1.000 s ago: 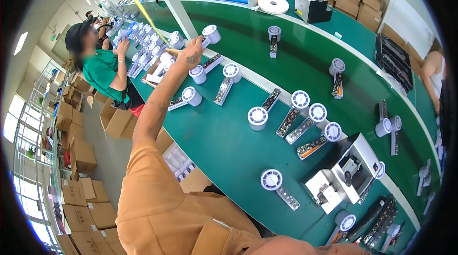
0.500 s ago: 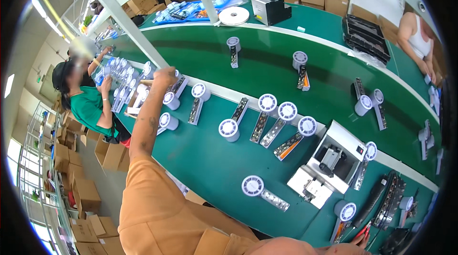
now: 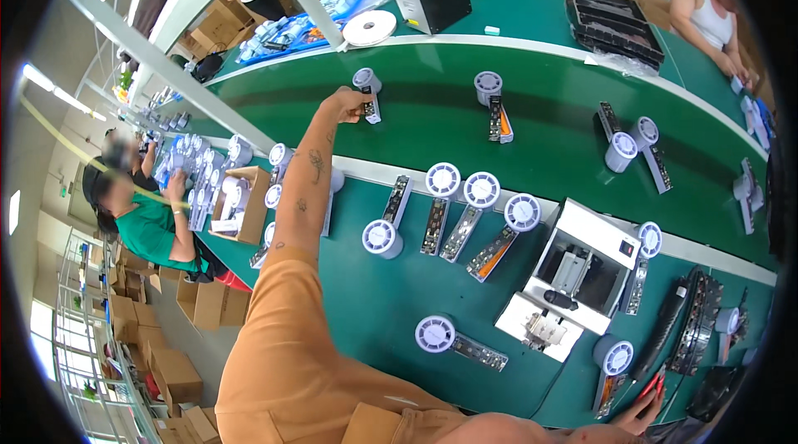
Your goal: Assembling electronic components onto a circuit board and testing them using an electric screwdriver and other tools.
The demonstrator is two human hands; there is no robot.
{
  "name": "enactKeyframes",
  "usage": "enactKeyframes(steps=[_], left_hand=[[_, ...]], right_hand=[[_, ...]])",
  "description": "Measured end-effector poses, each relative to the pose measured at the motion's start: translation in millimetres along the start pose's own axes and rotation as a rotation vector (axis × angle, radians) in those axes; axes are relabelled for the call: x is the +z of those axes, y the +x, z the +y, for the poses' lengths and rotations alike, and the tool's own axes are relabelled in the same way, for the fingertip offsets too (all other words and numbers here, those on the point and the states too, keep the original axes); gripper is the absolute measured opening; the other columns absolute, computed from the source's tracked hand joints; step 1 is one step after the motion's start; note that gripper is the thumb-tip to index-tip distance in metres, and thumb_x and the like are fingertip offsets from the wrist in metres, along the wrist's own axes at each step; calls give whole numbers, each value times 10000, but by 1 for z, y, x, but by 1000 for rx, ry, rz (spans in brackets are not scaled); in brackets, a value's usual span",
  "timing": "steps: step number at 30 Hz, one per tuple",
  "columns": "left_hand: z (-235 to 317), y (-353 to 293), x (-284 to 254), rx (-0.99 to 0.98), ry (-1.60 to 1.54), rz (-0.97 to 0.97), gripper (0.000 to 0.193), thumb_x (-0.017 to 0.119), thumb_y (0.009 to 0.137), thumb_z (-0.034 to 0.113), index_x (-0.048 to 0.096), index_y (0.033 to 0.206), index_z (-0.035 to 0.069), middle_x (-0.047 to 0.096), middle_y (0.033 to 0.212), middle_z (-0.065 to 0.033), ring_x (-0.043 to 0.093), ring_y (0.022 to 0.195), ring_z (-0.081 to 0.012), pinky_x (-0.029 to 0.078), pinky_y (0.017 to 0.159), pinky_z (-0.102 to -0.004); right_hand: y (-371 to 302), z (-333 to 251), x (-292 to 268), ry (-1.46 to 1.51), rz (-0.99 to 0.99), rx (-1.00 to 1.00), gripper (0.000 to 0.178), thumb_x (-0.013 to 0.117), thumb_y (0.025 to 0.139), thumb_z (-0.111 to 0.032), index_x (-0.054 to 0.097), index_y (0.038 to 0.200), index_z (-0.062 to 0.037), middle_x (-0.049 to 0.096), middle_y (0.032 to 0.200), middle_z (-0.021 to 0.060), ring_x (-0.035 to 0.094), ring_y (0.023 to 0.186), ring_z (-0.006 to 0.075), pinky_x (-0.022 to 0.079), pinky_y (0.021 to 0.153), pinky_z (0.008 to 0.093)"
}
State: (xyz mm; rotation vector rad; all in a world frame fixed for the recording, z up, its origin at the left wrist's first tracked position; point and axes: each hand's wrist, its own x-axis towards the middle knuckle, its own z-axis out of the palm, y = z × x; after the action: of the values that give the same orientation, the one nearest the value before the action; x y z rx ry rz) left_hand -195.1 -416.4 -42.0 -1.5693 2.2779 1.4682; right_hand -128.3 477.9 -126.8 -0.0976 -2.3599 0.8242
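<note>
My left hand (image 3: pixel 349 105) is stretched out over the green conveyor belt, fingers closed on the board end of a fan-like unit. That fan-like unit (image 3: pixel 366 80) has a round lavender head and a short handle with an exposed circuit board. At the lower right, my right hand (image 3: pixel 644 412) is closed around a red-handled tool (image 3: pixel 653 386), whose tip I cannot make out. Close by it lies another lavender unit (image 3: pixel 613 356). Several similar units, such as a lavender unit (image 3: pixel 435 333), lie on the green bench (image 3: pixel 357 298) between my arms.
A white and black machine (image 3: pixel 573 273) stands on the bench at right, beside a black cable bundle (image 3: pixel 694 328). More units ride the belt (image 3: pixel 432 95). A carton (image 3: pixel 241 204) of parts sits left, near a person in green (image 3: pixel 154 228). A metal post (image 3: pixel 179 74) slants by my left arm.
My left hand has moved right and forward from the bench's left edge to the unit on the belt, closing on it. My view has shifted; the right hand still holds the red-handled tool.
</note>
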Motion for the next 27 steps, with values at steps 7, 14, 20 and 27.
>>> enactKeyframes(steps=[7, 14, 20, 27], left_hand=[[-6, -120, 12, 265, 28, -85, 322, 727, 899, 273, 653, 717, 17, 585, 612, -38, 558, 520, -138, 480, 491, -311], [-107, -216, 29, 717, 592, 173, 397, 684, 862, 328, 655, 737, -47, 592, 603, -147, 618, 575, -188, 476, 555, -351], [-100, -246, 41, 483, 533, -61, 398, 656, 917, 353, 658, 743, -5, 606, 616, -61, 573, 559, -131, 453, 507, -316], [30, -249, 58, 737, 404, 73, 549, 616, 950, 427, 631, 743, -81, 618, 625, -174, 618, 572, -236, 482, 581, -376]], right_hand=[[2, -12, -7, -120, 4, 5, 349, 579, 1019, -211, 638, 1215, 72, 666, 1225, 202, 634, 1098, 286, 472, 996, 361], [4, -31, -2, -79, -7, 133, 356, 565, 1029, -204, 632, 1223, 87, 652, 1258, 200, 620, 1143, 294, 470, 1014, 375], [5, -47, -5, -76, 13, 143, 344, 581, 1017, -191, 645, 1213, 84, 655, 1270, 186, 618, 1142, 296, 453, 1017, 384], [3, -43, -9, -143, -37, 132, 356, 551, 1031, -232, 639, 1232, 48, 648, 1269, 186, 610, 1149, 299, 448, 1011, 377]])
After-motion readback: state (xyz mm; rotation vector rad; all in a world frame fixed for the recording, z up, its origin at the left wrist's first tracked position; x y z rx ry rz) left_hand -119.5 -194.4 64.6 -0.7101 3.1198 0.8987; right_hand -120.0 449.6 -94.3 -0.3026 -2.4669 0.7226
